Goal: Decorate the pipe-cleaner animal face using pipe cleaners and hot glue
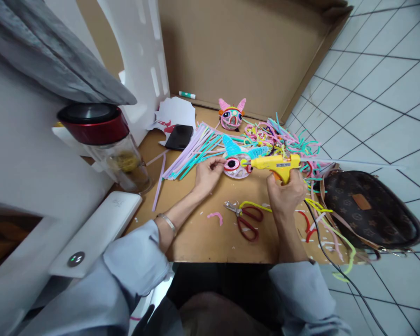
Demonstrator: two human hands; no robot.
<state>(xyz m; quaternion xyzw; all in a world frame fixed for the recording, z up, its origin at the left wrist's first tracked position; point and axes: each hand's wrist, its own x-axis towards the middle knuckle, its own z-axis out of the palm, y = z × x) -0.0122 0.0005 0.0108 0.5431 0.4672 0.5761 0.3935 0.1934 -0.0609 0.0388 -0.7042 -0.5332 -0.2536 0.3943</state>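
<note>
In my right hand [287, 191] is a yellow glue gun [275, 162], a clear glue stick trailing from its back. Its nozzle points left, at the front of a pipe-cleaner animal head [238, 171] with blue ears and a big pink-rimmed eye. My left hand [209, 173] pinches that head's left edge beside the eye, thumb and fingers together. Below, on the cardboard, lie red-handled scissors [249, 224] with open blades, a yellow pipe cleaner [255, 204] and a curved pink piece [216, 216].
Straight pipe cleaners [192, 151] lie left of the head, a tangled heap [287, 135] behind right. A finished-looking pink-eared head [231, 116] sits at the back. Around them are a phone [179, 137], glass bottle [122, 158], power bank [98, 233], brown bag [367, 205] and black cord [339, 270].
</note>
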